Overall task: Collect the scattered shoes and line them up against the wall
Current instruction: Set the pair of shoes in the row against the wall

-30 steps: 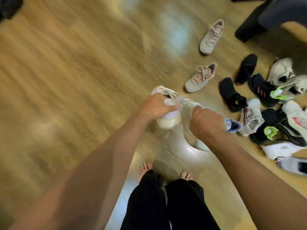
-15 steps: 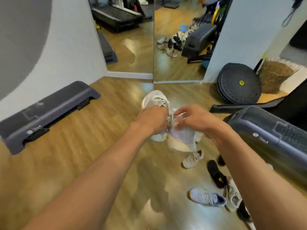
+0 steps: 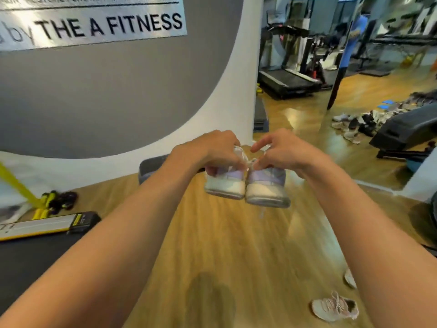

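Gripping left sneaker (image 3: 225, 184), right sneaker (image 3: 268, 188), heels adjacent

Two held shoes (image 3: 247, 183) lilac with cream soles; floor shoe (image 3: 334, 308) pale pink; wall (image 3: 94, 91) grey and white

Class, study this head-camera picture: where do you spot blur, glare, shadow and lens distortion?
Head view: motion blur softens the wall lettering and the pair of shoes gripped by the left hand and right hand; a glare patch shines on the glossy floor at upper right; a soft shadow darkens the floor between the forearms; the wide lens stretches both forearms.
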{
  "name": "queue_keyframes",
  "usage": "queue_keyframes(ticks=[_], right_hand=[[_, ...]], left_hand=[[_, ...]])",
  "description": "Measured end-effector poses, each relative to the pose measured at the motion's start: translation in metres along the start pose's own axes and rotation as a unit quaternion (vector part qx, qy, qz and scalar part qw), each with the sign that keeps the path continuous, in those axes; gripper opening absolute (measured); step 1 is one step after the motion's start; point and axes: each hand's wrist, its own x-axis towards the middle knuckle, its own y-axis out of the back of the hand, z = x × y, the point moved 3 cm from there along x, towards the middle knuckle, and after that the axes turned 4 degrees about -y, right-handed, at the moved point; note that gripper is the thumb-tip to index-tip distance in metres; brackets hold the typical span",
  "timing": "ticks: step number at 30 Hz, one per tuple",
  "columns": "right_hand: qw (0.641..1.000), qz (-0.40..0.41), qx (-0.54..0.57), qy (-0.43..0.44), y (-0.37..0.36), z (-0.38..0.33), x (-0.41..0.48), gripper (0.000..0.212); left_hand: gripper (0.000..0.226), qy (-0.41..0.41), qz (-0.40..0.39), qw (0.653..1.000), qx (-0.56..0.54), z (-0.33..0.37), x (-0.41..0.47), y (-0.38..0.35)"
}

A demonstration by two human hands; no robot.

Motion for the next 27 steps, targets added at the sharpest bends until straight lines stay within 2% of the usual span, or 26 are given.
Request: queue_keyframes(ticks=[3,7,13,17,20,23,25,27], right_hand=[[0.997,-0.048,-0.016,0.052,-0.025,-0.035,-0.003,0.047],[0.983,-0.138,-0.02,0.117,-0.068,-0.088,-0.019,0.044],[0.937,-0.26,-0.025,0.231,-0.154,-0.174,-0.086,0.039],[0.886,-0.336,-0.057,0.315,-0.225,-0.226,-0.159,0.031],[0.838,-0.395,-0.099,0.363,-0.286,-0.255,-0.235,0.032],[0.774,-0.46,-0.135,0.414,-0.355,-0.275,-0.33,0.029],[0.751,-0.472,-0.153,0.436,-0.388,-0.279,-0.377,0.027],[0.708,-0.498,-0.179,0.467,-0.428,-0.285,-0.442,0.026]], left_hand=[[0.031,0.058,0.024,0.997,-0.041,-0.018,-0.047,0.015],[0.042,0.152,0.034,0.987,-0.045,-0.046,-0.12,0.034],[0.04,0.3,0.048,0.951,-0.063,-0.081,-0.263,0.048],[0.039,0.386,0.026,0.913,-0.129,-0.095,-0.379,0.032],[0.038,0.418,0.034,0.887,-0.193,-0.097,-0.483,0.004],[0.029,0.451,0.07,0.854,-0.25,-0.093,-0.599,-0.043],[0.019,0.468,0.103,0.828,-0.293,-0.089,-0.653,-0.073],[0.014,0.5,0.143,0.793,-0.318,-0.079,-0.723,-0.107]])
